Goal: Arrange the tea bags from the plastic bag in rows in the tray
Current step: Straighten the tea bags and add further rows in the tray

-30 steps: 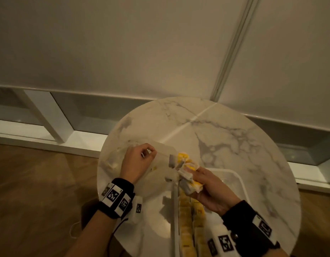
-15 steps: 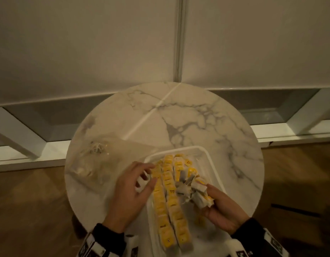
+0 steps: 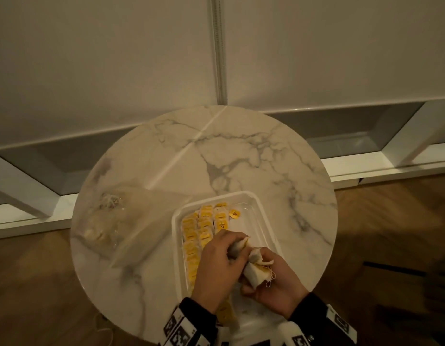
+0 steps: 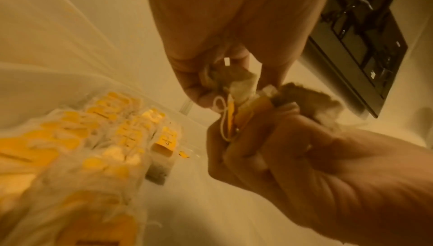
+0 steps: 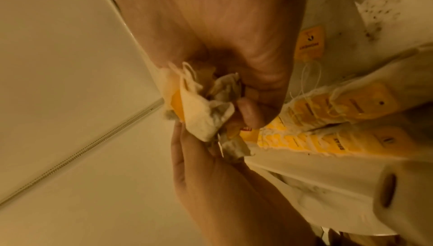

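A white tray (image 3: 260, 208) sits at the near side of the table, and yellow-tagged tea bags (image 3: 204, 224) lie in rows along its left half. My right hand (image 3: 262, 277) grips a crumpled bunch of tea bags (image 3: 253, 272) above the tray's near right part. My left hand (image 3: 232, 249) meets it from the left and pinches one tea bag (image 4: 236, 83) at the top of that bunch. In the right wrist view the bunch (image 5: 201, 116) is squeezed between both hands, with the rows (image 5: 328, 120) beside it. The clear plastic bag (image 3: 131, 221) lies flat left of the tray.
The table is a round marble top (image 3: 241, 158) standing against a pale wall with a white ledge (image 3: 391, 168). Wooden floor (image 3: 34, 283) surrounds it. One loose yellow tag (image 3: 235, 214) lies at the far end of the rows. The tray's right half holds no bags.
My left hand let go of the plastic bag, crossed over the tray's left edge to the bunch in my right hand, and now pinches a tea bag there. The head view swung left.
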A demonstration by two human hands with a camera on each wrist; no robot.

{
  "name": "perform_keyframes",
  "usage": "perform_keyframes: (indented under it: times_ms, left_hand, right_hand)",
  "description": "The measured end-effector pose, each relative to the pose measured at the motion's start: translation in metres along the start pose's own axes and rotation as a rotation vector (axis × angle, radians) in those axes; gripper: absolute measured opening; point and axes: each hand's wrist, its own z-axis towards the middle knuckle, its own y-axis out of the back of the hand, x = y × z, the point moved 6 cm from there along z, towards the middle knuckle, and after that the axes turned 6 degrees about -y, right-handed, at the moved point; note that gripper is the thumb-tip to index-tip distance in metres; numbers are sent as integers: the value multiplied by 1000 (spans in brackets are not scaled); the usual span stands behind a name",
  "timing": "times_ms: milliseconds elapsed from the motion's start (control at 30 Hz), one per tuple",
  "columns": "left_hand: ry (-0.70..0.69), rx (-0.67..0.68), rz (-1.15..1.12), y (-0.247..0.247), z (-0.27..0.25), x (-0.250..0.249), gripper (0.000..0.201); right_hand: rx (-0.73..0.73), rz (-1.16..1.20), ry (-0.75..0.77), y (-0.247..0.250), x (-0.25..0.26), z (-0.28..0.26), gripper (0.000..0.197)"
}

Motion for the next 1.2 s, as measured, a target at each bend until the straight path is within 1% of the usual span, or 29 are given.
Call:
perform_keyframes:
  times_ms: [67,100,200,333,400,467,500,600,667,700,767,833,900,1033,1100,1200]
  left_hand:
    - [-26,-18,9,-3,0,-6,20]
    - [-44,-26,2,-5,0,-10,19]
    - [-72,-30,-67,-9,0,-22,16]
    - [-73,-50,-134,-11,0,-28,17]
    - [-84,-75,-144,-10,1,-29,19]
    - [-77,-79,-147,-12,1,-27,17]
    - [-71,-67,-141,-14,2,-26,15]
    - [-16,-18,-139,-21,1,-20,9]
    - [51,-41,-200,-19,1,-15,6]
    - [81,-64,-255,-16,2,-14,5]
    - [120,-99,-393,-9,6,-14,8]
    - [127,-110,-510,0,11,-18,10]
    - [117,-112,-560,10,17,-21,10]
    - [123,-173,-492,36,28,-11,10]
    - [121,-196,-377,49,35,2,9]
    - [127,-183,-219,59,41,21,11]
  right_hand:
    - [-26,23,-6,4,0,1,38]
    - [-39,21,-7,6,-1,0,39]
    - [-58,-16,-13,13,1,0,33]
    - [19,13,-18,9,4,-7,33]
    - [90,6,-28,1,3,-11,23]
    - [132,-23,-25,3,3,-11,43]
    - [161,-27,-17,-1,3,-14,47]
    - [221,-35,3,-7,7,-17,49]
    - [176,-4,1,-2,6,-15,38]
    - [148,11,5,2,6,-13,35]
    - [108,30,10,10,5,-10,41]
    - [47,20,5,17,4,-8,37]
    - [38,6,-5,25,2,-5,39]
    - [55,12,40,28,5,-6,38]
    - [76,-3,61,27,6,-9,38]
    - [92,-15,89,29,5,-13,41]
